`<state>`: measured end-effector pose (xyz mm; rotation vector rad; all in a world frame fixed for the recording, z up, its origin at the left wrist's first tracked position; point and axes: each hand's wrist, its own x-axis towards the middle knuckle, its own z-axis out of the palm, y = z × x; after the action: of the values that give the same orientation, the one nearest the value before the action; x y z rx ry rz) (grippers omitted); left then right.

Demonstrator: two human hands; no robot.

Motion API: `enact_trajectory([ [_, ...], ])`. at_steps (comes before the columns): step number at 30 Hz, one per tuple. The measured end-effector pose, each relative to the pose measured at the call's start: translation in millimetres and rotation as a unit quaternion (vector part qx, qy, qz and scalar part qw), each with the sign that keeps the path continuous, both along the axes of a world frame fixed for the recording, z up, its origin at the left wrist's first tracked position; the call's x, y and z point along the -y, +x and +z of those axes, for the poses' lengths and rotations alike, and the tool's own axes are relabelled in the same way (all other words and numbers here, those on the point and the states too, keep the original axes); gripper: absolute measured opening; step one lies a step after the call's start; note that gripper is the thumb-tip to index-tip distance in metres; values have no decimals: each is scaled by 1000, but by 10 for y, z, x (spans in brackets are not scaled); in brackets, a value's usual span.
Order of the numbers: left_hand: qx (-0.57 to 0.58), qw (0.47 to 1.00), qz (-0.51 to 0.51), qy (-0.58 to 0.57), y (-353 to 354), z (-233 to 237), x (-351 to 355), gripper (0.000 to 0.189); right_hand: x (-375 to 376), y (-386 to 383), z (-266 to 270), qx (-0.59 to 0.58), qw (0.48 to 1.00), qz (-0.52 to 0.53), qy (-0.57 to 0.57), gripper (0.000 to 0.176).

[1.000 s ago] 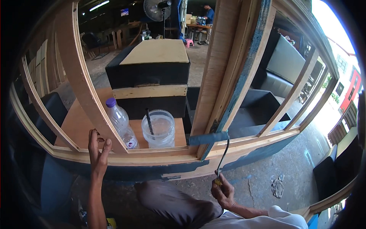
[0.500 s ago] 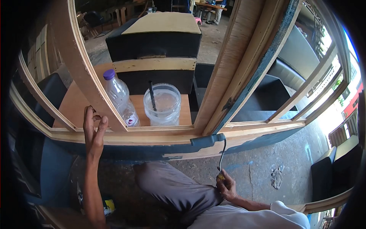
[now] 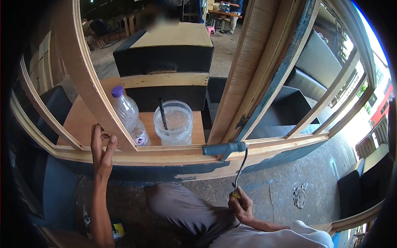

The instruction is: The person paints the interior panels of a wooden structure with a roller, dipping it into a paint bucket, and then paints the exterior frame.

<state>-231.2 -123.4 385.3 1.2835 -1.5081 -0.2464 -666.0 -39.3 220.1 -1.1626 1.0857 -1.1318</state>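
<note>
My right hand (image 3: pixel 242 204) is closed round the yellow handle of a paint roller (image 3: pixel 223 149). Its bent wire rod rises from my fist to a blue-grey roller head, which lies across the pale wooden rail (image 3: pixel 173 157) at the foot of a thick, partly painted post. At the left, my left hand (image 3: pixel 103 153) grips the lower edge of a slanting wooden post (image 3: pixel 93 76), fingers curled at its side and thumb on its face. Blue-grey paint covers part of the panel (image 3: pixel 136 172) below the rail, with a ragged edge against bare wood.
Behind the frame, a clear bottle with a purple cap (image 3: pixel 126 109) and a plastic tub (image 3: pixel 173 120) holding a dark stick stand on a wooden surface. Black padded seating (image 3: pixel 165 58) lies beyond. A yellow-labelled can (image 3: pixel 118 230) is near my left forearm. Another person (image 3: pixel 235 14) stands far back.
The roller head has shifted up from the panel's top edge onto the rail, and my right hand has moved slightly left. My left hand keeps its place on the post. The view has tilted slightly up.
</note>
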Motion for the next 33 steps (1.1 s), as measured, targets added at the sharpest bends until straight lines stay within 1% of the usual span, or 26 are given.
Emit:
enact_trajectory([
  [2, 13, 1000, -9, 13, 18, -16, -7, 52, 52, 68, 250, 87, 996, 28, -8, 53],
  [5, 0, 1000, -12, 22, 1, 0, -21, 52, 147, 130, 439, 118, 991, 40, -38, 56],
  [8, 9, 1000, 0, 26, -24, 14, -30, 52, 191, 103, 389, 91, 994, 39, -54, 55],
  [10, -19, 1000, 12, -9, -87, 14, 5, 55, 195, 10, 226, 78, 995, 30, -61, 55],
  [12, -15, 1000, 4, -7, -74, 17, 16, 55, 163, -87, 30, 33, 998, 53, -27, 54],
  [14, -16, 1000, 13, -8, -57, -17, 8, 54, 66, -93, -66, 24, 998, 44, -23, 54],
  [15, -16, 1000, 15, -8, -46, -14, 1, 54, 65, -41, -26, 18, 999, 36, -19, 54],
  [19, -23, 1000, 8, 2, -58, -6, 9, 56, 162, 67, 236, 63, 997, 32, -32, 54],
  [23, -38, 999, 6, 1, -61, -14, -9, 56, 235, 188, 555, 64, 995, 27, -73, 54],
  [24, -30, 999, 19, -15, -49, -50, 9, 57, 252, 222, 640, 71, 994, 24, -77, 54],
  [25, -30, 999, 9, -20, -70, -73, 16, 57, 263, 234, 717, 80, 993, 22, -80, 55],
  [27, -59, 998, 19, 12, -73, -47, -20, 60, 287, 244, 883, 82, 992, 6, -93, 55],
  [28, -35, 999, 31, 10, -63, -47, -28, 60, 374, 275, 960, 85, 991, 5, -106, 55],
  [29, -35, 998, 44, -10, -41, -56, -32, 60, 424, 285, 953, 94, 988, 2, -125, 55],
  [31, -9, 999, 39, 22, -15, -48, -34, 59, 499, 308, 1128, 99, 981, 11, -168, 55],
  [32, -1, 999, 35, 10, -58, 8, -35, 58, 538, 307, 1257, 92, 980, 18, -174, 56],
  [33, 0, 999, 38, 1, -57, 26, -28, 58, 557, 343, 1407, 78, 983, -3, -165, 57],
])
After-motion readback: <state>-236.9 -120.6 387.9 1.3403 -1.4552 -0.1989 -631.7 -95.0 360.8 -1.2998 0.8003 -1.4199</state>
